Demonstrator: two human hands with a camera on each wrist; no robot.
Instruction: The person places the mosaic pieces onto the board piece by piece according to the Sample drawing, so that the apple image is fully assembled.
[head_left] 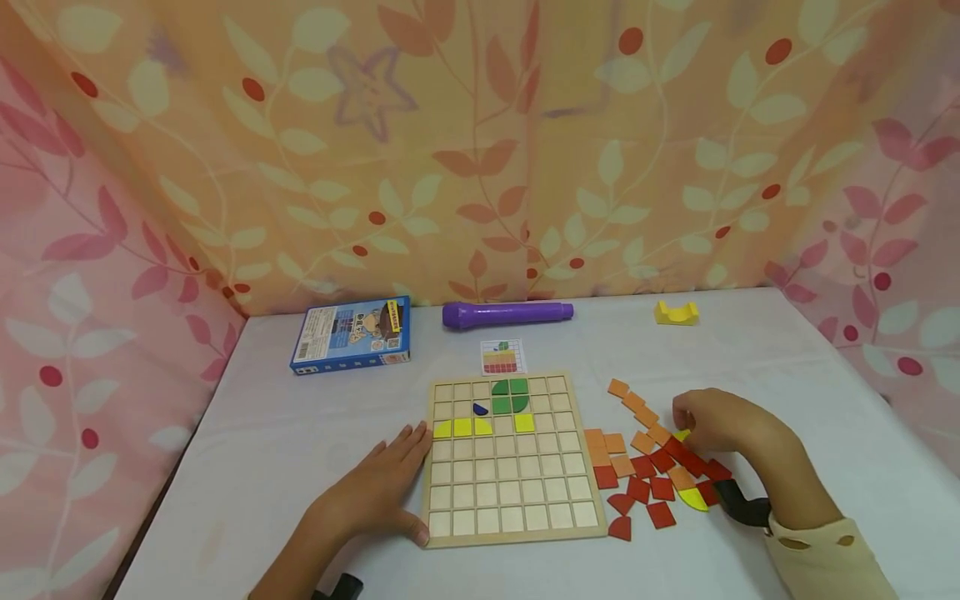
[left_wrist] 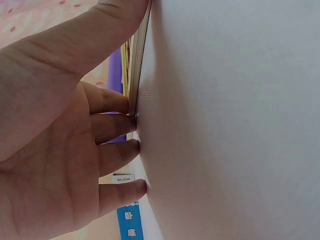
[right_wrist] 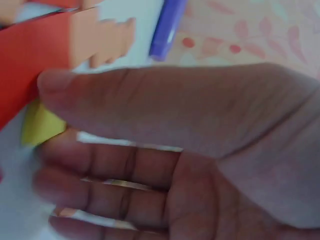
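Note:
A wooden grid board (head_left: 506,471) lies flat, with green tiles (head_left: 510,397), yellow tiles (head_left: 462,427) and a small dark blue piece (head_left: 481,409) in its upper part. My left hand (head_left: 375,487) rests at the board's left edge, fingers extended and thumb by the near corner; the left wrist view shows the fingertips at the board's side (left_wrist: 140,55). On the right, my right hand (head_left: 720,421) reaches over the loose tiles. Its thumb and index finger pinch a yellow tile (right_wrist: 44,124), partly hidden by the fingers, close to a red tile (right_wrist: 32,60).
Loose orange tiles (head_left: 633,401), red tiles (head_left: 637,490) and a yellow curved tile (head_left: 693,499) spread right of the board. Behind it lie a pattern card (head_left: 502,357), a purple microphone-shaped stick (head_left: 510,314), a blue box (head_left: 352,335) and a yellow stand (head_left: 677,314). Patterned cloth encloses the table.

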